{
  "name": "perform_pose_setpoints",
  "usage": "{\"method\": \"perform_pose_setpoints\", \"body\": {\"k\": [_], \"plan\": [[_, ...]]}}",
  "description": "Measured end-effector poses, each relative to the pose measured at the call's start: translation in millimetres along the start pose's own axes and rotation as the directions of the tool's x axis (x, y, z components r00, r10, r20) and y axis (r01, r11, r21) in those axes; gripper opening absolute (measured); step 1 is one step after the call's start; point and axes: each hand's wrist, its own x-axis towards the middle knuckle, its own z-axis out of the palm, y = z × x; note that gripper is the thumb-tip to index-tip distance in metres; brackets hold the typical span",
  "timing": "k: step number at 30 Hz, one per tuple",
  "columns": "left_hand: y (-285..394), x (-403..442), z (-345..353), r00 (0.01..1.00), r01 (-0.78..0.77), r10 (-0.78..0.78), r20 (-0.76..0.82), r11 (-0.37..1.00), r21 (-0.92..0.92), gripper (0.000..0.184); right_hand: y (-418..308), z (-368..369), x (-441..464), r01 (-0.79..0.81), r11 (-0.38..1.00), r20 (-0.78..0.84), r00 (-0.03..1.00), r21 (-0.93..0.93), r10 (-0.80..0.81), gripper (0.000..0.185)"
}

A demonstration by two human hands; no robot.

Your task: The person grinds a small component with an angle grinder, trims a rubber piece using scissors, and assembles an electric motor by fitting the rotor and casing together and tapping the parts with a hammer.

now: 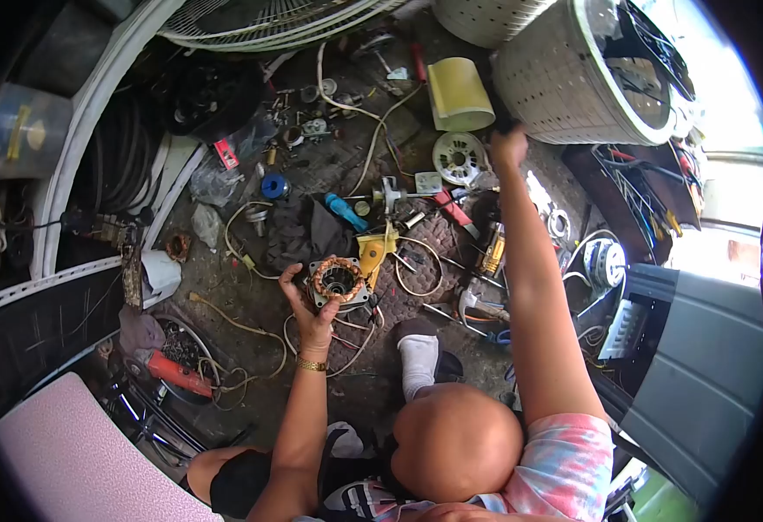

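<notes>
At centre, gripped in the left hand (312, 325), just left of a yellow casing (373, 256): motor stator (339, 279), hollow facing up. Steadied by the outer frame, with thumb against the near edge and forefinger spread along the left side, probably to spare the copper windings. Tightly bound and knobbly in a ring, set on squarish metal. Beyond, crumpled dark cloth (307, 230), soft and matte, beside a smooth blue tool handle (345, 211). Far right, right hand (510, 150) stretched out beside a curved yellow sheet (459, 94) and perforated drum (555, 83), near a slotted pale disc (459, 158); cannot tell the state of the fingers there. All around, parts spread over rough, stained floor (486, 367), seemingly for easy reach
</notes>
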Motion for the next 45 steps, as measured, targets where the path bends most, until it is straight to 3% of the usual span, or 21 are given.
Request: {"method": "perform_pose_setpoints", "body": {"k": [3, 6, 8, 9, 11, 15, 16, 18, 21, 25, 32, 38, 44, 45], "plan": [[-1.8, -0.1, -3.1, 0.996, 0.027, -0.028, -0.088, 1.000, -0.007, 0.082, 33.8, -13.1, -14.8, 0.194, 0.904, -0.228, 0.967, 0.381, -0.111, 0.053], [-9.8, 3.3, -15.7, 0.997, 0.035, -0.033, -0.064, 0.999, 0.026, 0.076, 60.1, -30.1, -39.8, 0.237, 0.813, -0.177, 0.970, 0.531, -0.167, 0.052], [-7.7, 5.8, -14.2, 0.999, 0.052, -0.051, -0.011, 0.998, 0.042, 0.073, 26.4, -56.2, -70.7, 0.304, 0.726, 0.029, 0.913, 0.617, -0.408, 0.054], [-3.8, 6.7, -9.8, 0.998, 0.058, -0.057, -0.004, 0.997, 0.046, 0.073, 11.9, -57.7, -74.1, 0.377, 0.719, 0.122, 0.835, 0.584, -0.537, 0.051], [1.9, 9.0, -3.2, 0.998, 0.058, -0.057, 0.003, 0.998, -0.027, 0.079, -40.1, -72.5, -92.0, 0.708, 0.576, 0.185, 0.554, 0.409, -0.812, 0.045], [-0.1, 8.5, -2.2, 0.998, 0.050, -0.050, 0.025, 0.998, -0.024, 0.082, -102.1, -53.8, -108.9, 0.968, 0.209, 0.365, 0.146, 0.138, -0.919, 0.043], [1.0, 7.3, -1.9, 0.996, 0.086, -0.085, 0.020, 0.995, -0.043, 0.082, -108.7, -43.5, -110.2, 0.969, 0.200, 0.366, 0.136, 0.142, -0.921, 0.043], [3.3, 6.0, -2.7, 0.997, 0.079, -0.079, 0.010, 0.996, -0.029, 0.081, -119.6, -28.3, -115.5, 0.995, -0.009, 0.420, -0.049, 0.096, -0.906, 0.036], [-0.2, 3.5, -6.3, 0.996, 0.088, -0.088, -0.003, 0.995, -0.048, 0.077, -126.0, -19.8, -124.3, 0.988, -0.089, 0.404, -0.134, 0.128, -0.905, 0.028], [-10.1, -0.2, -12.7, 0.994, 0.104, -0.106, -0.004, 0.982, -0.157, 0.073, -126.0, -14.1, -130.2, 0.982, -0.128, 0.380, -0.172, 0.138, -0.909, 0.023], [-12.3, 1.5, -16.4, 0.995, 0.103, -0.102, 0.018, 0.990, -0.098, 0.075, -135.3, -18.1, -134.4, 0.988, -0.124, 0.379, -0.152, 0.097, -0.913, 0.024], [-7.4, -0.1, -17.3, 0.993, 0.117, -0.114, 0.027, 0.979, -0.166, 0.069, -139.1, -17.3, -134.2, 0.971, -0.210, 0.386, -0.237, 0.110, -0.892, 0.025], [-13.9, -2.9, -20.3, 0.990, 0.137, -0.139, 0.001, 0.975, -0.174, 0.064, -140.6, -10.7, -137.7, 0.978, -0.176, 0.372, -0.205, 0.110, -0.905, 0.024], [-12.7, -3.9, -19.6, 0.991, 0.135, -0.136, 0.004, 0.977, -0.166, 0.064, -140.8, -4.2, -139.6, 0.989, -0.097, 0.406, -0.137, 0.115, -0.903, 0.026]]}}
